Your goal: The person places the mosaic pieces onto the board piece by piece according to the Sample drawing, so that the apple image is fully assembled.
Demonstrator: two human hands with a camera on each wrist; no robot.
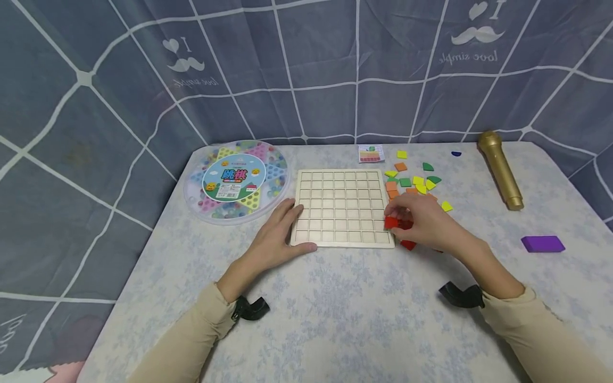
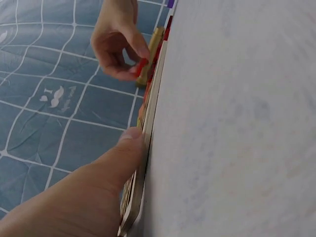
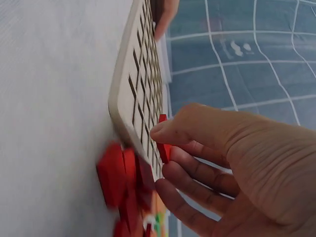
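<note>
Right hand [image 1: 426, 223]: fingers closed in a pinch on a red tile [image 1: 391, 222], held on edge just over the near right corner of the wooden grid board [image 1: 341, 207]. From the right wrist view the red tile [image 3: 163, 143] is seen tilted, not flat, against the outer row of cells.

Left hand [image 1: 280, 234]: fingers straight, laid flat against the near left corner of the board, thumb [image 2: 129, 148] pressed on its edge; nothing is gripped.

Red pile [image 1: 408, 243]: further red pieces, lying on the surface just beside the board's right edge, under the right hand.

Loose coloured tiles [image 1: 416, 183]: orange, green and yellow, scattered beyond the right hand, near the board's far right corner.

Also present: a round plastic game box [image 1: 237, 178] left of the board; a small card [image 1: 371, 153] behind it; a gold microphone [image 1: 500, 169] and a purple block [image 1: 543, 243], well apart to the right.

Risks, as judged:
- The tile may be jammed or left standing proud if it is lowered while tilted.
- It may be dropped outside the frame, since the cell lies at the very edge.
- The board may be shifted if the left hand's pressure is eased.
- The red pile may be scattered by the right wrist.
</note>
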